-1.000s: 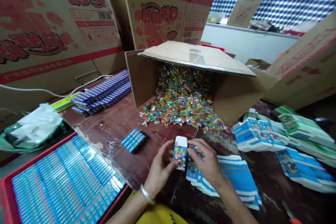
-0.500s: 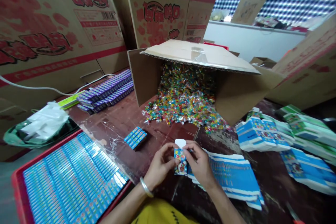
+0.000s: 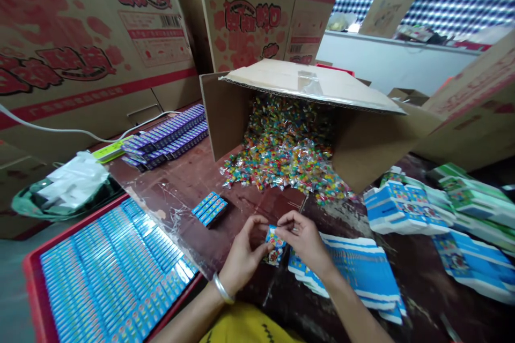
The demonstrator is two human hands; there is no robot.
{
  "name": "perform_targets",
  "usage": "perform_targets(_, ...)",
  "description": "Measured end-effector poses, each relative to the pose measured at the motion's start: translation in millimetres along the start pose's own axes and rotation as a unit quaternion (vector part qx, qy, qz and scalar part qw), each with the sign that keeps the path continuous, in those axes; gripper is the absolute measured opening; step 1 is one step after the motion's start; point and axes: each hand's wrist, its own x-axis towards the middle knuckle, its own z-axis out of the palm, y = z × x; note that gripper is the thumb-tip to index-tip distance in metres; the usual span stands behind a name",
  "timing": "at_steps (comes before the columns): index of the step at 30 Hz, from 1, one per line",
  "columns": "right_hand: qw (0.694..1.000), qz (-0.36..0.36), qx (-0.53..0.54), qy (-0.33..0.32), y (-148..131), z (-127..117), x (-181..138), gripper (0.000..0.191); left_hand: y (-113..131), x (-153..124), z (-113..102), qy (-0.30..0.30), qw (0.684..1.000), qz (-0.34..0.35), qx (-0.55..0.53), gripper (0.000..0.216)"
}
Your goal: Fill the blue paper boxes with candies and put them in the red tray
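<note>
A small blue printed candy box (image 3: 274, 253) stands between my hands, its picture side facing me. My left hand (image 3: 246, 257) grips it along the left side, thumb on the front. At its top edge, the fingers of my right hand (image 3: 301, 241) are pinched against the box. Just right of it, a fanned stack of flat blue cartons (image 3: 358, 268) lies partly under my right forearm. A short row of filled blue boxes (image 3: 209, 209) sits to the left. Beyond my hands, wrapped colourful candies (image 3: 285, 166) spill from a cardboard box (image 3: 366, 139) lying on its side.
At lower left, a red tray (image 3: 34, 289) holds rows of blue boxes. Purple boxes (image 3: 169, 136) are stacked behind it, near a white cable (image 3: 84, 131). More blue cartons (image 3: 406, 209) and green cartons (image 3: 475, 195) lie at the right. Large cardboard cartons (image 3: 153, 59) stand behind.
The white flap that stood up at the top of the small box is now folded down. My right hand has shifted to the top edge. The view has turned slightly.
</note>
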Motion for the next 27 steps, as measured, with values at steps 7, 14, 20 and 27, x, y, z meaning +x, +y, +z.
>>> perform_targets(7,0.999,-0.006,-0.019,-0.026,0,-4,11,0.022,3,-3,-4,-0.019,1.000,-0.010,0.012,0.044)
perform_targets(14,0.989,-0.058,-0.113,-0.081,-7,4,-10,0.039,2,5,-19,0.001,1.000,-0.008,-0.022,0.033)
perform_targets(20,0.944,-0.131,-0.289,-0.091,7,12,-18,0.080,-8,9,-23,0.012,0.997,-0.041,-0.070,0.043)
perform_targets(27,0.947,-0.097,-0.298,-0.076,20,12,-20,0.106,2,-1,-55,0.116,0.922,0.009,0.369,0.019)
